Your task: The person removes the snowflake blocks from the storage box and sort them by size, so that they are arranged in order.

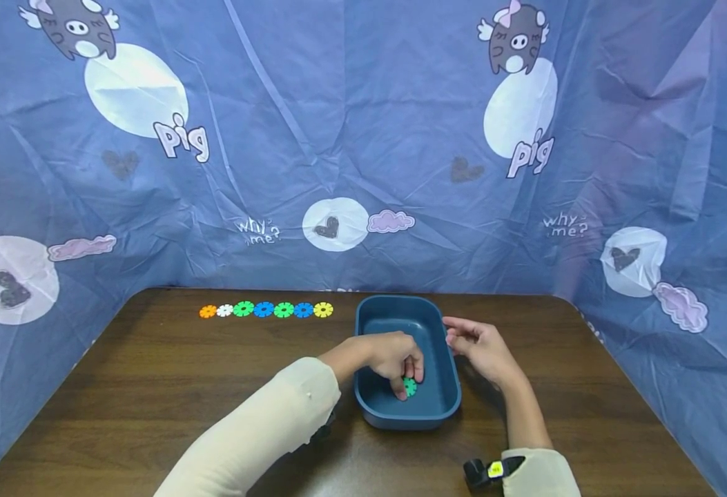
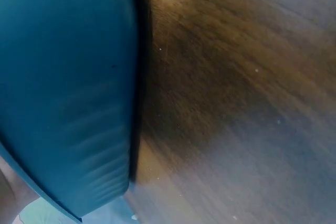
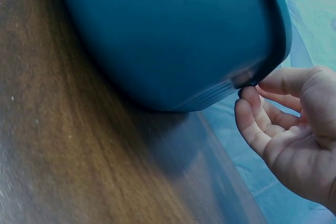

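Observation:
Inside a dark blue rectangular bin [image 1: 428, 415], my left hand [image 1: 395, 355] reaches down with curled fingers. Its thumb and fingertips pinch a green notched plastic disc [image 1: 410, 388] low over the bin's floor. The left wrist view catches mostly the bin's outer wall [image 2: 68, 77], with only a little of the hand past the rim. On the far right side, my right hand [image 1: 484, 352] grips the bin's rim between thumb and fingers. Up close in the right wrist view, the right hand's fingers [image 3: 252, 124] curl at the rim beside a ribbed patch of wall.
Left of the bin, near the table's back edge, several notched discs lie in a row, from an orange disc [image 1: 208, 312] to a yellow disc [image 1: 323, 310]. The brown wooden table [image 1: 214, 386] is backed by a blue printed cloth [image 1: 400, 138].

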`<state>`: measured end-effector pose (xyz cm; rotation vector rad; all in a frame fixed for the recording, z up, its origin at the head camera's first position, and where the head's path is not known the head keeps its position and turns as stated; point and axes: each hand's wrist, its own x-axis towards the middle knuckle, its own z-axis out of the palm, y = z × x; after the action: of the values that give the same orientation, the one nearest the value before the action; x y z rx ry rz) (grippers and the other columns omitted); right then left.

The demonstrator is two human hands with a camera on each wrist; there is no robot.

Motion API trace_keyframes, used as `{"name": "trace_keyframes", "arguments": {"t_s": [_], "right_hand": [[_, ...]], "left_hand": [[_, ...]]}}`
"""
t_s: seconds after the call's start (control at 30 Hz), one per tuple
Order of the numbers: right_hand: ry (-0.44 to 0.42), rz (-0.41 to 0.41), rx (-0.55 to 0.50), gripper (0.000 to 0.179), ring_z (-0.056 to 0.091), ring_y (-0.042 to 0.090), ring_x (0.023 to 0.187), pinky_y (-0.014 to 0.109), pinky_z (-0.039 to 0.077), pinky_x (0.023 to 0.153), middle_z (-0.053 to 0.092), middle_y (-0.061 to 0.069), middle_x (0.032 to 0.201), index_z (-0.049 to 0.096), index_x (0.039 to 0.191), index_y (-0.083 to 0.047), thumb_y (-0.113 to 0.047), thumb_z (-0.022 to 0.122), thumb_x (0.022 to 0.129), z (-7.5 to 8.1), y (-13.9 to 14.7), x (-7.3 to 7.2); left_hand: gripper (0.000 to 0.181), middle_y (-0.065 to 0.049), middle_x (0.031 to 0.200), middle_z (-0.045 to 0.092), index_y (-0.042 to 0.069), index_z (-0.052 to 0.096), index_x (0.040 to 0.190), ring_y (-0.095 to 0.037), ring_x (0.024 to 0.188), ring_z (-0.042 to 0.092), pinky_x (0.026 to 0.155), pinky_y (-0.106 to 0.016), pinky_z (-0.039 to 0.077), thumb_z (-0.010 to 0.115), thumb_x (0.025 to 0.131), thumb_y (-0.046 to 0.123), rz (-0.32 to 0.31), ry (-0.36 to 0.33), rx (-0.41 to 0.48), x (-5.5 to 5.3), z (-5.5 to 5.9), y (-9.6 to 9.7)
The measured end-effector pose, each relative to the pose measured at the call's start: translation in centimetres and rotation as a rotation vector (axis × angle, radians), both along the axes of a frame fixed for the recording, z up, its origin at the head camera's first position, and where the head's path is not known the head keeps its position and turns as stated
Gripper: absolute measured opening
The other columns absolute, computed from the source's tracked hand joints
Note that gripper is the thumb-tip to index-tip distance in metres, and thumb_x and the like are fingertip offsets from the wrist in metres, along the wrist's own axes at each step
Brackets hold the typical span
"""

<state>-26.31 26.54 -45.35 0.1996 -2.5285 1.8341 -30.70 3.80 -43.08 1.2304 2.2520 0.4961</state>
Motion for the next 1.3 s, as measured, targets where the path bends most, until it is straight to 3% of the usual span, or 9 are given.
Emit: {"name": "trace_keyframes", "arguments": {"t_s": [0.23,0.47,0.57,0.73,0.9,1.17,1.3], "right_hand": [[-0.002,0.009,-0.021,0.041,0.065,0.010,0.087,0.027,0.059,0.076,0.066,0.024,0.108,0.058,0.137,0.009,-0.001,0.064,0.098,0.2,-0.1,0.2],[-0.002,0.015,-0.027,0.040,0.065,0.011,0.088,0.027,0.059,0.077,0.066,0.024,0.108,0.058,0.137,0.010,0.001,0.063,0.097,0.1,0.0,0.2],[0.001,0.013,-0.025,0.040,0.066,0.012,0.088,0.027,0.059,0.078,0.066,0.025,0.108,0.059,0.136,0.010,0.001,0.063,0.097,0.1,0.0,0.2],[0.008,0.010,-0.020,0.040,0.066,0.012,0.088,0.027,0.059,0.077,0.066,0.025,0.109,0.059,0.136,0.010,0.002,0.063,0.097,0.1,0.0,0.2],[0.011,0.012,-0.023,0.040,0.065,0.010,0.086,0.026,0.059,0.076,0.066,0.023,0.106,0.059,0.135,0.011,0.002,0.064,0.097,0.1,-0.2,0.2],[0.009,0.006,-0.017,0.039,0.065,0.009,0.086,0.027,0.059,0.077,0.066,0.022,0.105,0.059,0.135,0.010,0.000,0.065,0.098,0.1,-0.1,0.3],[0.002,0.006,-0.010,0.039,0.066,0.010,0.087,0.028,0.059,0.078,0.066,0.022,0.106,0.059,0.136,0.009,-0.001,0.064,0.098,0.1,-0.1,0.3]], "left_hand": [[0.016,0.008,0.083,0.070,0.018,0.078,0.091,-0.005,0.079,0.061,0.073,-0.018,0.052,0.089,0.081,0.014,0.015,-0.035,0.059,0.0,0.0,-0.1],[0.013,0.001,0.084,0.076,0.006,0.078,0.098,-0.007,0.080,0.069,0.075,-0.021,0.057,0.077,0.088,-0.003,0.075,-0.252,0.222,0.0,0.3,0.0],[0.016,-0.001,0.086,0.076,0.002,0.077,0.101,-0.009,0.081,0.071,0.075,-0.023,0.058,0.074,0.089,-0.007,0.091,-0.299,0.275,0.0,0.9,-0.1],[0.019,0.000,0.091,0.076,0.004,0.077,0.108,-0.010,0.085,0.071,0.076,-0.025,0.059,0.073,0.091,-0.004,0.124,-0.254,0.304,-0.2,2.3,-1.3],[0.022,-0.002,0.095,0.076,0.002,0.076,0.113,-0.012,0.087,0.071,0.076,-0.028,0.060,0.072,0.092,-0.002,0.184,-0.188,0.366,-1.1,3.6,-4.0],[0.020,-0.005,0.096,0.074,0.005,0.074,0.115,-0.015,0.089,0.071,0.075,-0.031,0.059,0.070,0.095,0.002,0.345,-0.107,0.409,-2.6,4.6,-9.4],[0.021,-0.006,0.097,0.074,0.005,0.074,0.115,-0.022,0.095,0.071,0.080,-0.040,0.060,0.068,0.095,0.001,0.420,-0.077,0.426,-3.1,4.8,-12.0]]}}
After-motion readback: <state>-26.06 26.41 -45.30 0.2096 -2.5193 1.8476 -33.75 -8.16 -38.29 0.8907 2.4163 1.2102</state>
